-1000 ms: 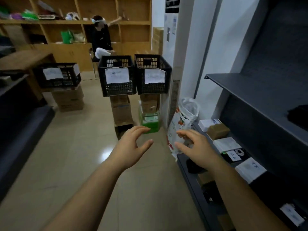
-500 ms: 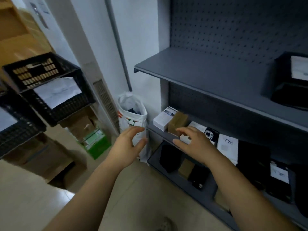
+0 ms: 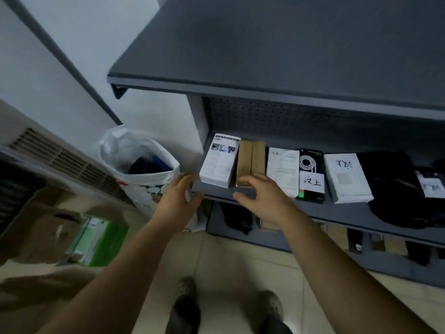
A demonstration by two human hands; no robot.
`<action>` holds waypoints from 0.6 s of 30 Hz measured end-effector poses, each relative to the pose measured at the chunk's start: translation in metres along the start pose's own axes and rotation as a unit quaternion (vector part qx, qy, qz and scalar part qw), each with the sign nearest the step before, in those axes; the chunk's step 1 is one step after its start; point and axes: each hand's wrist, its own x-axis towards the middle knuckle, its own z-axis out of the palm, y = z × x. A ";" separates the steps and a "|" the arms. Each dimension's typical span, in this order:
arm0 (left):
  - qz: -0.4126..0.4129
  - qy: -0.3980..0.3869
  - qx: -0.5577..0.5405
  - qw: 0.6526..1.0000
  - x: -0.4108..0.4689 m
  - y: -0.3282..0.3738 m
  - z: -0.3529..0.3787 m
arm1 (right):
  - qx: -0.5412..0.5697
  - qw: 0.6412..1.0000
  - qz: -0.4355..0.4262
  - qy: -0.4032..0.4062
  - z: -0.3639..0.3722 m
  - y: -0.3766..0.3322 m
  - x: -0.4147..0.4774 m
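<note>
Your hands have reached the shelf [image 3: 337, 213]; left hand [image 3: 178, 201] and right hand [image 3: 265, 201] are spread wide, holding nothing (so far). The white box [image 3: 220, 160] and brown box [image 3: 250, 162] lie at its left end, not grasped yet.

Both bare arms reach forward and draw close near the middle of the view. The left arm [image 3: 120, 266] comes in from 7 o'clock and runs toward 1 o'clock; the right arm [image 3: 342, 266] comes in from 5 o'clock and runs toward 11 o'clock. The left hand [image 3: 177, 202] is turned palm inward, fingers loosely curved, thumb spread below them, holding nothing. The right hand [image 3: 263, 198], at 3 o'clock of the left and a little apart from it, is palm down, fingers bent forward, thumb pointing toward 9 o'clock, gripping nothing.
</note>
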 end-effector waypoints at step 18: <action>-0.057 -0.168 -0.182 0.967 0.143 -0.089 0.066 | 0.113 0.941 0.232 0.218 0.138 -0.021 0.118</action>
